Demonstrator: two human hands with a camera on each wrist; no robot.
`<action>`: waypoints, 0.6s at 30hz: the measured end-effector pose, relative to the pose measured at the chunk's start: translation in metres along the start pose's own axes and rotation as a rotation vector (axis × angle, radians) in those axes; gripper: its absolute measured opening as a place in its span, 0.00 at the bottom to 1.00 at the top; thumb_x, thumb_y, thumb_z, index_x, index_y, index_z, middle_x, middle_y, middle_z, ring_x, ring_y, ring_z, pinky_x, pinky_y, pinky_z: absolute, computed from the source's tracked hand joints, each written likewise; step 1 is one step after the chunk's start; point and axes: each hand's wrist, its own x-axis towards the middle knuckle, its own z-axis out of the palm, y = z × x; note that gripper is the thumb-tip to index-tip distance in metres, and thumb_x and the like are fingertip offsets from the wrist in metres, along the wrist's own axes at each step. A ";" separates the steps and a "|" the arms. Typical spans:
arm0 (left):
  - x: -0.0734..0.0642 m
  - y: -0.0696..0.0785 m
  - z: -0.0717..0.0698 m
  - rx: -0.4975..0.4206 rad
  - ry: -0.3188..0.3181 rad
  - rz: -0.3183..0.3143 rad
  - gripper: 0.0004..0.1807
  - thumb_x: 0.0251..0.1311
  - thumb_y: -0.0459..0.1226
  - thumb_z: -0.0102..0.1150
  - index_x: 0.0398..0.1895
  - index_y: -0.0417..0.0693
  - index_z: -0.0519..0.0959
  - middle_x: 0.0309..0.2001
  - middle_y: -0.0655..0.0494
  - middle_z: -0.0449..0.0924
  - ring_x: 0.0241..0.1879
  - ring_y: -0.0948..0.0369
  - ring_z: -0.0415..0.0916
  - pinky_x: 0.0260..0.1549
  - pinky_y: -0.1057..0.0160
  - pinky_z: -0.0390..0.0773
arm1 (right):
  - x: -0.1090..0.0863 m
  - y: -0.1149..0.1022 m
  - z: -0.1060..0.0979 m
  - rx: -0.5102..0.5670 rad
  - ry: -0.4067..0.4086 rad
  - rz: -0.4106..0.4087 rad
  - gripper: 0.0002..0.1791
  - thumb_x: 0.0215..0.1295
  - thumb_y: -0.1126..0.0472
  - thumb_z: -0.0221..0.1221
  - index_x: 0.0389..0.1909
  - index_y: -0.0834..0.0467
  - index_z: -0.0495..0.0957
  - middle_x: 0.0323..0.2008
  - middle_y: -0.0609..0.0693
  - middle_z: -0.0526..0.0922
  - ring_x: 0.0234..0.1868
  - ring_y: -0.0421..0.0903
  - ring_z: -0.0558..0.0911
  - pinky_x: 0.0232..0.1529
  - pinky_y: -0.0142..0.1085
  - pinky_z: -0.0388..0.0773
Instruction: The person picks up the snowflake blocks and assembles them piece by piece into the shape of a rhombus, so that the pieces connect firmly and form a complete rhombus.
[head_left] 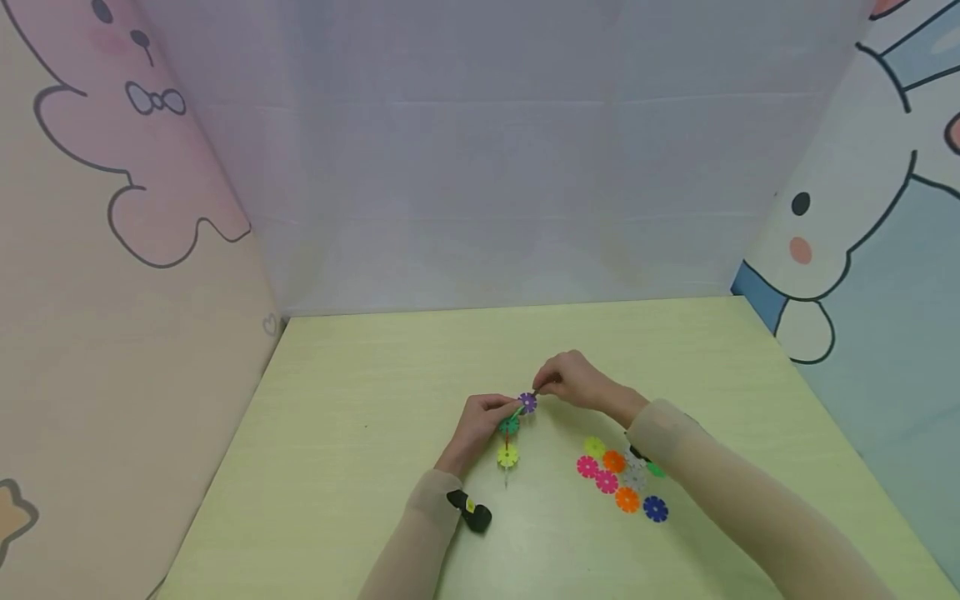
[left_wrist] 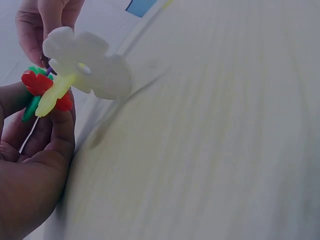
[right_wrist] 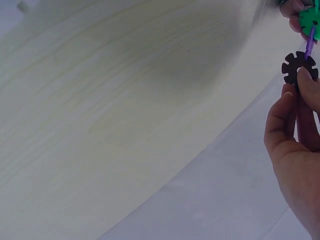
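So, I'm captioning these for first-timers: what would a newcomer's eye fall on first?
Probably the bright chain of notched discs, below the head view's centre: the left hand grips it and the right hand pinches a dark disc at its end. Loose, colourful discs beside the right sleeve might come next.

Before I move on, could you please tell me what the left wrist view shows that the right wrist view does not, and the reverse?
Only the left wrist view shows the white disc, yellow disc and red disc. Only the right wrist view shows the notched round face of the black disc, which the right hand pinches. Both show parts of that hand and the left hand, the purple disc, green plastic and the pale tabletop.
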 end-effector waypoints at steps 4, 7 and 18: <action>0.004 -0.009 0.000 -0.002 0.013 0.007 0.12 0.60 0.41 0.65 0.36 0.39 0.86 0.33 0.53 0.84 0.34 0.62 0.75 0.35 0.65 0.72 | 0.001 0.000 -0.001 -0.004 -0.008 -0.027 0.02 0.58 0.67 0.66 0.32 0.60 0.86 0.31 0.46 0.85 0.33 0.41 0.81 0.37 0.35 0.78; 0.005 -0.011 0.000 0.001 0.022 0.017 0.13 0.59 0.41 0.65 0.36 0.39 0.86 0.33 0.53 0.84 0.34 0.61 0.75 0.35 0.65 0.73 | 0.002 0.000 -0.001 0.002 -0.013 -0.036 0.02 0.57 0.67 0.66 0.32 0.60 0.86 0.31 0.46 0.85 0.33 0.41 0.81 0.37 0.35 0.78; 0.004 -0.011 0.001 -0.033 0.035 -0.006 0.12 0.57 0.40 0.67 0.34 0.38 0.86 0.32 0.51 0.84 0.32 0.61 0.74 0.32 0.65 0.73 | 0.005 0.001 0.000 0.025 -0.042 -0.047 0.02 0.58 0.67 0.66 0.31 0.60 0.87 0.30 0.47 0.85 0.32 0.39 0.81 0.36 0.33 0.78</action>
